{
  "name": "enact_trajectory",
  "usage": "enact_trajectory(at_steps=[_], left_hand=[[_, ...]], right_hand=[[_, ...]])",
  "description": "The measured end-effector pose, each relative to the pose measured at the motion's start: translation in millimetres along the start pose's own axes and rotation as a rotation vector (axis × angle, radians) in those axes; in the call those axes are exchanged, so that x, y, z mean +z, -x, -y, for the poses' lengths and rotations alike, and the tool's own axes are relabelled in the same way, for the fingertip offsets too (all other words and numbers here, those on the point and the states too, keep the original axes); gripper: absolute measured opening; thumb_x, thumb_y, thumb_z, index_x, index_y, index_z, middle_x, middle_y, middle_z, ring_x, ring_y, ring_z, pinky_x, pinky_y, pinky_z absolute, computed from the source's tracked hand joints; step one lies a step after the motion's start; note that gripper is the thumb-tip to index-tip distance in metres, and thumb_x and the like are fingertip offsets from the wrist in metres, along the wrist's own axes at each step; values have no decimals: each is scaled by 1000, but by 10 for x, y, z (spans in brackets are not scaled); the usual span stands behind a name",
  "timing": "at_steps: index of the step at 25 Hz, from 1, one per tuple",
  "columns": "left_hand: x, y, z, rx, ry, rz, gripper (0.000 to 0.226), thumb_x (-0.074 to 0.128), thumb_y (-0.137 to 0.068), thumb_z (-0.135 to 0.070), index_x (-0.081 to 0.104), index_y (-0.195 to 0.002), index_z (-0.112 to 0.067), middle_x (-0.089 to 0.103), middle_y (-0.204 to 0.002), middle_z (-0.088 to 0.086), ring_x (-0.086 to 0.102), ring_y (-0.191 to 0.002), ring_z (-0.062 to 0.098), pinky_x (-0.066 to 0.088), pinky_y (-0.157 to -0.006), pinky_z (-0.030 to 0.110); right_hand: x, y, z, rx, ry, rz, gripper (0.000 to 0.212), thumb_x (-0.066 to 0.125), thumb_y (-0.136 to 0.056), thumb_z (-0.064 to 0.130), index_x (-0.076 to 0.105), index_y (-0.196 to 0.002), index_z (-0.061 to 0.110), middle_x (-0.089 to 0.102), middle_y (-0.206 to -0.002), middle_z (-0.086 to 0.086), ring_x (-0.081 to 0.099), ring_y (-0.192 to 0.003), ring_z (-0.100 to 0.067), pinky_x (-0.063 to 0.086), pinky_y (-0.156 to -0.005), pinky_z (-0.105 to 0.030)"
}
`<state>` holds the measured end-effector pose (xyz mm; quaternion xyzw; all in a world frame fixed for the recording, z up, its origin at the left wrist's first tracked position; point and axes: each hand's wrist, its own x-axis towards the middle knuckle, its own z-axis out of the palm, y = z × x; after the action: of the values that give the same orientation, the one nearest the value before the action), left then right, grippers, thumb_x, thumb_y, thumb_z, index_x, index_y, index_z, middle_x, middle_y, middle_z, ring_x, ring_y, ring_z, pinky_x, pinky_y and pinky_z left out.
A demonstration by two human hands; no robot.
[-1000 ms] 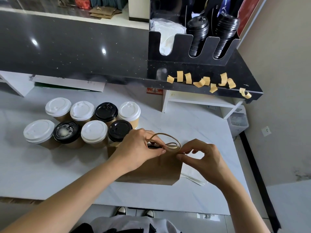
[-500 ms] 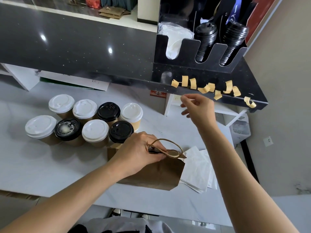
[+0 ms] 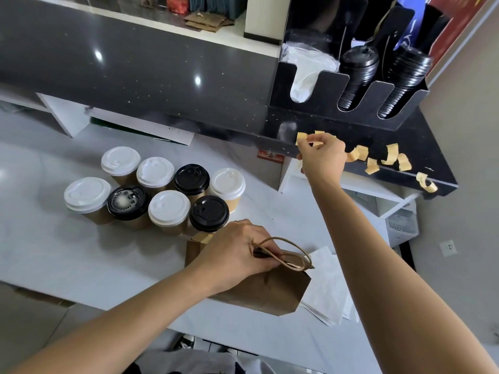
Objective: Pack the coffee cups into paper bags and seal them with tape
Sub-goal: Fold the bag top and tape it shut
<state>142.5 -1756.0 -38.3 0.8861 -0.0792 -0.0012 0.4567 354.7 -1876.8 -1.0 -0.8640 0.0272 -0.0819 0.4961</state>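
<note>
Left hand (image 3: pixel 237 249) pinches the top of the brown paper bag (image 3: pixel 264 290) closed on the white counter (image 3: pixel 54 255), handles gathered, so the mouth is ready for sealing. Right hand (image 3: pixel 322 157) is up at the black shelf edge (image 3: pixel 437 168), fingers pinching a tape strip (image 3: pixel 301 137) parked there. Eight lidded cups (image 3: pixel 167 209) wait just beside the bag.

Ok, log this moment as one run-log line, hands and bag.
left hand: grips paper bag top shut | right hand: pinches tape strip at shelf edge | bag: untaped
</note>
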Motion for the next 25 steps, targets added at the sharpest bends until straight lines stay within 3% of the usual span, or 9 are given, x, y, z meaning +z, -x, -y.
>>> enact_trajectory(at_steps=[3,8,11,14,19,25], left_hand=[[2,-14,8,3,-2,-2,14,81,-82,-40,80,-96,-40,73,-92,-22,63,-91,10,52,-79,40],[-9,-20,10,-12,9,-3,15,82,-81,-38,80,-95,-39,73,-91,-21,63,-92,10,52,-79,40],[-9,-29,7,-11,11,-5,15,83,-80,-37,81,-95,-39,74,-91,-21,64,-93,10,52,-80,40],[-10,-27,14,-9,16,0,14,83,-80,-36,81,-94,-39,73,-91,-22,64,-93,10,52,-80,40],[-3,-19,20,17,14,-3,14,82,-81,-34,81,-93,-39,73,-89,-22,64,-92,11,52,-79,38],[6,-21,17,25,28,-31,11,84,-81,-32,81,-89,-39,72,-86,-27,65,-91,7,53,-79,34]], right_hand=[[-45,-59,68,-36,-24,7,6,71,-93,30,69,-93,23,73,-71,1,66,-51,-3,64,-70,-42],[-135,-153,118,-39,-93,-15,6,73,-92,26,73,-94,20,69,-63,4,60,-46,2,57,-55,-27],[-202,-203,176,-50,-183,-37,7,77,-90,29,74,-90,23,69,-63,4,61,-50,-2,58,-57,-36],[-305,-174,213,-63,-267,-36,9,79,-89,28,75,-92,20,70,-64,0,60,-50,-8,49,-50,-30],[-500,298,25,-96,-242,89,19,76,-93,26,75,-98,8,67,-62,-2,49,-44,-10,43,-44,-24],[-784,889,-308,-108,-63,282,14,75,-91,38,77,-86,25,66,-67,-1,49,-52,-10,43,-50,-23]])
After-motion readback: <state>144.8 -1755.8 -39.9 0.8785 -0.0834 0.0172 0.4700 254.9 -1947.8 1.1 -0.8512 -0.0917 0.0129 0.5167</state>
